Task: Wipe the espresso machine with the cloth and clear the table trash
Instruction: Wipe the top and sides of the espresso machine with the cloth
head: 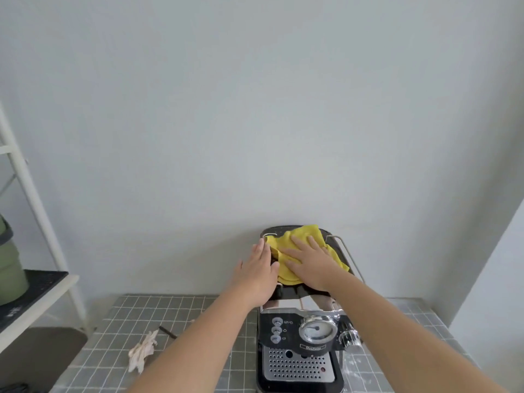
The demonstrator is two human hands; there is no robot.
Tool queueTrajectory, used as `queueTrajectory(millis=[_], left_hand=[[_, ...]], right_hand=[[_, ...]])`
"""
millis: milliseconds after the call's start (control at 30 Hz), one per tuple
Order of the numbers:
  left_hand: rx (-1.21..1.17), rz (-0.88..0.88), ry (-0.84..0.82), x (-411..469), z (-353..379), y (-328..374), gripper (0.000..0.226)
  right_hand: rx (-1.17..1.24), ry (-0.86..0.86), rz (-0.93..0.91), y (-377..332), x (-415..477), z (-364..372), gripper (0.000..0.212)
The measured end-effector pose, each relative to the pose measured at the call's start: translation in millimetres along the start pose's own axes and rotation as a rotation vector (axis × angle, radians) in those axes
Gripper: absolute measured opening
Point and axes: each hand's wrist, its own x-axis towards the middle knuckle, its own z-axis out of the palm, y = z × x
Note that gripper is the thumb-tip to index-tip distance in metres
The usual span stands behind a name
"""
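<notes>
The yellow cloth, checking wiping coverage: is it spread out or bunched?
Loosely spread, rumpled: the yellow cloth lies under the flat right hand atop the espresso machine.

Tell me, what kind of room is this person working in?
Probably a small home kitchen or coffee corner. An espresso machine stands on a grey tiled table against a bare wall, with a white shelf rack alongside. The right hand presses a yellow cloth on the machine's top.

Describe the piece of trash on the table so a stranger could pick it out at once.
Start at the black and chrome espresso machine on the grey tiled table. Look to its left, past the left forearm, near the table's left edge. There lies a crumpled whitish scrap of paper, pale and wrinkled, unlike the thin dark stick just behind it.
</notes>
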Motion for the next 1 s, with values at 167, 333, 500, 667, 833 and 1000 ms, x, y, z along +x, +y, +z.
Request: queueTrajectory(millis=[167,333,500,667,833,1000], left_hand=[[-0.045,-0.002,-0.008,1,1,-5,0.056],[-0.061,-0.017,-0.012,0,3,-4,0.056],[-0.045,-0.029,-0.045,10,-5,-6,0.057],[-0.061,-0.062,-0.087,24,-10,-6,0.057],[-0.065,-0.116,-0.106,34,-10,-1,0.059],[-0.079,-0.114,-0.013,32,-3,-2,0.058]], right_hand=[[0.347,-0.041,-0.059,12,-16,-19,0.033],[0.133,0.178,0.109,1,10,-10,0.059],[0.182,-0.079,-0.159,8,12,-11,0.050],[0.613,0.111,-0.025,18,3,-22,0.025],[0.398,0.222,0.033,5,28,-7,0.066],[0.122,0.054,-0.162,-2,27,-11,0.054]])
